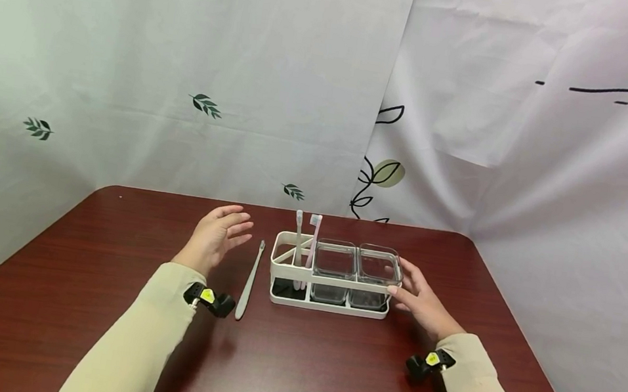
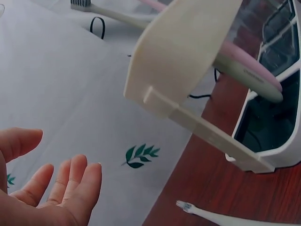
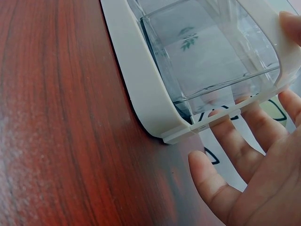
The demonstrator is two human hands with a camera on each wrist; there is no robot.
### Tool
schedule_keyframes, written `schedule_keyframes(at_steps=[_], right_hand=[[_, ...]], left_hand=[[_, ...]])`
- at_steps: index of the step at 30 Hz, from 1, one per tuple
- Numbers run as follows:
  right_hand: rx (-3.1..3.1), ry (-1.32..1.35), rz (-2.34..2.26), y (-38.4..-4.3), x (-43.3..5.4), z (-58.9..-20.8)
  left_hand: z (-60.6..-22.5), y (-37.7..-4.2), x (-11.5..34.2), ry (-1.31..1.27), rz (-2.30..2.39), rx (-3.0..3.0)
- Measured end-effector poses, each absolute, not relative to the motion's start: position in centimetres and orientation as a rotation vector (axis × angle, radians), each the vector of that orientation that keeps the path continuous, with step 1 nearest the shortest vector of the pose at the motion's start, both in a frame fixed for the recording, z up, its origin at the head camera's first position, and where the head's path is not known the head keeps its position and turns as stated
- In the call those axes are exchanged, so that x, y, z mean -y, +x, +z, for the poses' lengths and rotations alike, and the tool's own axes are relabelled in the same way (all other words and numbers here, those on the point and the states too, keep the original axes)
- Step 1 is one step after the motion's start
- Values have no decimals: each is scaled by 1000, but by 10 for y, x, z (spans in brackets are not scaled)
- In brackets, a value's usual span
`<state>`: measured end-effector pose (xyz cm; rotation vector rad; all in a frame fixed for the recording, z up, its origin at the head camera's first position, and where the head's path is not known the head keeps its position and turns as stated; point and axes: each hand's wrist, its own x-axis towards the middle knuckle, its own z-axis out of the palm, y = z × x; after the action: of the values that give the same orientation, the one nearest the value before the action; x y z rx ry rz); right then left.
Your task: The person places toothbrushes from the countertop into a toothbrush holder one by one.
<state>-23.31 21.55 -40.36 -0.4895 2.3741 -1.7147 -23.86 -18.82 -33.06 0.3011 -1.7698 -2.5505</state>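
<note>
A white toothbrush holder [image 1: 338, 283] stands upright on the table. Its left section holds a grey toothbrush [image 1: 298, 243] and a pink toothbrush [image 1: 313, 239], and to their right sit two clear square cups [image 1: 334, 266]. My right hand [image 1: 422, 303] grips the holder's right end, thumb on the front rim; the right wrist view shows the fingers against its end bar. A third toothbrush [image 1: 248, 287], pale grey, lies on the table left of the holder. My left hand [image 1: 214, 239] hovers beyond and left of that toothbrush, fingers loosely bent, holding nothing.
The dark red wooden table [image 1: 292, 365] has rounded far corners. Right behind its far edge hangs a white cloth [image 1: 281, 86] printed with leaves, and more cloth runs along the sides. A black wrist camera [image 1: 209, 299] is strapped to the left sleeve, another to the right.
</note>
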Motion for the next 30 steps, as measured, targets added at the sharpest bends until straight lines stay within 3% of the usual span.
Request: schedule_keyframes(at_steps=[30], right_hand=[[-2368, -476, -1737, -233, -214, -404]], left_hand=[[-369, -265, 181, 467, -2265, 2172]])
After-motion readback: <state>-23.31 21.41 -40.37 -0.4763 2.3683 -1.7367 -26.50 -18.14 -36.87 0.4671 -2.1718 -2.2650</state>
